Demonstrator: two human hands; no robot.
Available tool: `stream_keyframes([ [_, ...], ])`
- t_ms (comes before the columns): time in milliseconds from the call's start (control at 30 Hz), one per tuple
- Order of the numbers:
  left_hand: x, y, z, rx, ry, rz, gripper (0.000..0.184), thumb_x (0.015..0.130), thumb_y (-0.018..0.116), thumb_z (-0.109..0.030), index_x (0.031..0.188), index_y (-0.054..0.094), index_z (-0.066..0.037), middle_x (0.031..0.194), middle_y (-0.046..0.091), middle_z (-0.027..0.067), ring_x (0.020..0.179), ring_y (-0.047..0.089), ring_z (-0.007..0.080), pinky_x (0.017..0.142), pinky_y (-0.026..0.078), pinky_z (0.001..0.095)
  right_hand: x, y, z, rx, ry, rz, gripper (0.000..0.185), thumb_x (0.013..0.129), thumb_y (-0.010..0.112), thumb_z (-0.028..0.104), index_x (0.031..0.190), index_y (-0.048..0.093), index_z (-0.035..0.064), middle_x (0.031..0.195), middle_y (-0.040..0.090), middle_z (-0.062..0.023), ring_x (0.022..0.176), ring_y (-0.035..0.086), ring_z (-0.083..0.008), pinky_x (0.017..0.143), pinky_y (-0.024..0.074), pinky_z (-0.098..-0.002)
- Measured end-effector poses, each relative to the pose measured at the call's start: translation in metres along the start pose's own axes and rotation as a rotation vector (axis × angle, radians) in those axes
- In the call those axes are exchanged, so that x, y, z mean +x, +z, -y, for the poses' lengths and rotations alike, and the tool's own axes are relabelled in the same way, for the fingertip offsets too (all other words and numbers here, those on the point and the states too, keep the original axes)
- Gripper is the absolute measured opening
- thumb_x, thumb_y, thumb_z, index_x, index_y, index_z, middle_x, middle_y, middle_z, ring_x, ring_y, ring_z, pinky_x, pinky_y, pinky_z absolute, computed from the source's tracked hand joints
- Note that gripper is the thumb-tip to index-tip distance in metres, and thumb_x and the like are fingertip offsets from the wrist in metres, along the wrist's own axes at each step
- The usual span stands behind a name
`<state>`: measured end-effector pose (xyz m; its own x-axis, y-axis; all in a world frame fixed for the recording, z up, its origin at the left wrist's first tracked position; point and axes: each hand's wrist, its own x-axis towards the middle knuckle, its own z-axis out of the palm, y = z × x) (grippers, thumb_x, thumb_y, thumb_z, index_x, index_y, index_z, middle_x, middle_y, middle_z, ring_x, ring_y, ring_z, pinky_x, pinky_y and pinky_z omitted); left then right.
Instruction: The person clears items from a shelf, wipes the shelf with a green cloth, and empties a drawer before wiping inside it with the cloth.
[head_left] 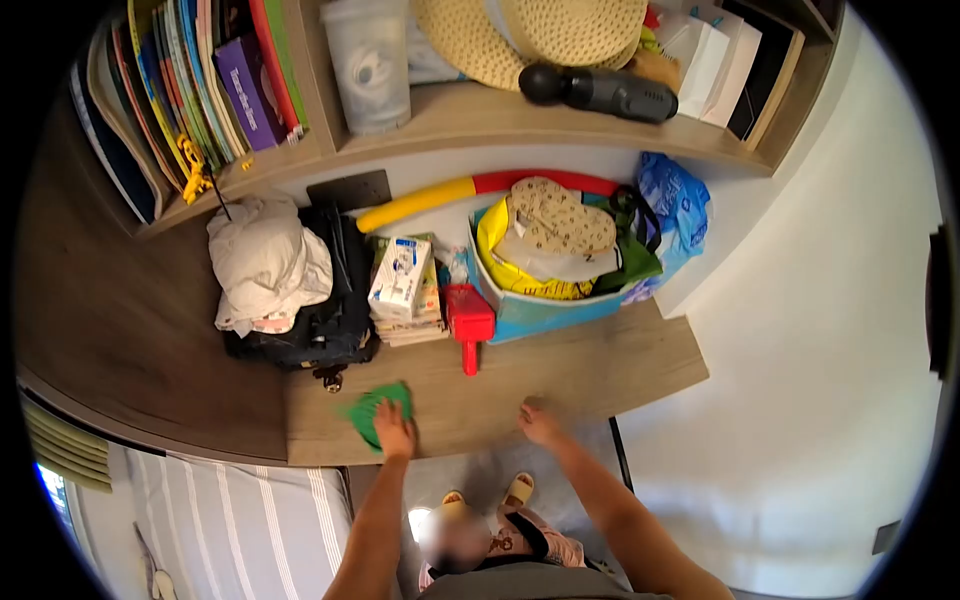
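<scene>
A green cloth (372, 413) lies on the wooden desk top (500, 400), left of centre. My left hand (393, 428) is on its right part, fingers pointing forward over the fabric. Over the desk's front edge, to the right, is my right hand (540, 424); its fingers are curled and slightly blurred, and whether anything is between them cannot be made out. A red toy-like object with a handle (470, 318) rests on the desk beyond and between my hands.
Along the back stand a dark bag (345, 300) under white fabric (262, 262), stacked books with a white box (401, 277), and a filled blue bin (545, 318). A shelf (450, 118) with books and a straw hat (570, 35) overhangs. A bed (235, 525) is at lower left.
</scene>
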<state>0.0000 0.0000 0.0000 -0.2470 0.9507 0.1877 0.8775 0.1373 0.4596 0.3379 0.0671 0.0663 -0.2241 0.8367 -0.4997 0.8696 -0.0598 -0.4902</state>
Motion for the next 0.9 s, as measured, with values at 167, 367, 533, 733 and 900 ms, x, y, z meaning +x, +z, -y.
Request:
stream_keyframes([
  [167, -0.020, 0.005, -0.071, -0.155, 0.191, 0.325, 0.053, 0.083, 0.060, -0.025, 0.133, 0.046, -0.013, 0.144, 0.030, 0.0222, 0.133, 0.029, 0.0384, 0.108, 0.026, 0.0478, -0.026, -0.063, 0.052, 0.002, -0.112, -0.100, 0.046, 0.091, 0.047, 0.035, 0.127, 0.051, 0.0070, 0.117, 0.058, -0.0206, 0.108, 0.055, -0.0379, 0.094, 0.0428, -0.0420],
  [367, 0.041, -0.080, -0.120, -0.370, 0.090, -0.006, 0.048, 0.084, 0.061, -0.026, 0.125, 0.051, -0.004, 0.131, 0.046, 0.0243, 0.120, 0.045, 0.0401, 0.099, 0.039, 0.0422, -0.025, -0.159, 0.126, 0.458, -0.758, -0.707, 0.024, 0.086, 0.059, 0.012, 0.108, 0.061, 0.0027, 0.107, 0.062, -0.0189, 0.099, 0.060, -0.0343, 0.084, 0.0473, -0.0365],
  [533, 0.109, -0.200, -0.223, -0.505, 0.302, -0.501, 0.037, 0.082, 0.061, -0.008, 0.118, 0.052, 0.001, 0.118, 0.054, 0.0206, 0.108, 0.053, 0.0352, 0.089, 0.045, 0.0379, -0.058, -0.277, 0.184, 0.510, -0.991, -1.081, 0.023, 0.084, 0.060, 0.008, 0.106, 0.061, 0.0016, 0.104, 0.063, -0.0158, 0.098, 0.059, -0.0317, 0.086, 0.0459, -0.0392],
  [733, 0.201, -0.310, -0.298, -0.689, 0.506, -0.797, 0.045, 0.082, 0.060, 0.001, 0.125, 0.045, 0.000, 0.123, 0.050, 0.0125, 0.107, 0.054, 0.0216, 0.092, 0.044, 0.0319, -0.078, -0.367, 0.256, 0.490, -1.218, -1.320, 0.037, 0.081, 0.061, 0.006, 0.118, 0.054, 0.0010, 0.116, 0.056, -0.0158, 0.106, 0.054, -0.0324, 0.091, 0.0429, -0.0386],
  [900, 0.270, -0.373, -0.332, -0.390, 0.584, -1.025, 0.059, 0.078, 0.065, -0.006, 0.131, 0.038, -0.001, 0.133, 0.039, 0.0232, 0.120, 0.043, 0.0368, 0.095, 0.040, 0.0403, -0.057, -0.438, 0.291, 0.490, -1.077, -1.584, 0.055, 0.079, 0.064, 0.011, 0.127, 0.041, -0.0015, 0.127, 0.046, -0.0209, 0.117, 0.043, -0.0371, 0.098, 0.0350, -0.0435],
])
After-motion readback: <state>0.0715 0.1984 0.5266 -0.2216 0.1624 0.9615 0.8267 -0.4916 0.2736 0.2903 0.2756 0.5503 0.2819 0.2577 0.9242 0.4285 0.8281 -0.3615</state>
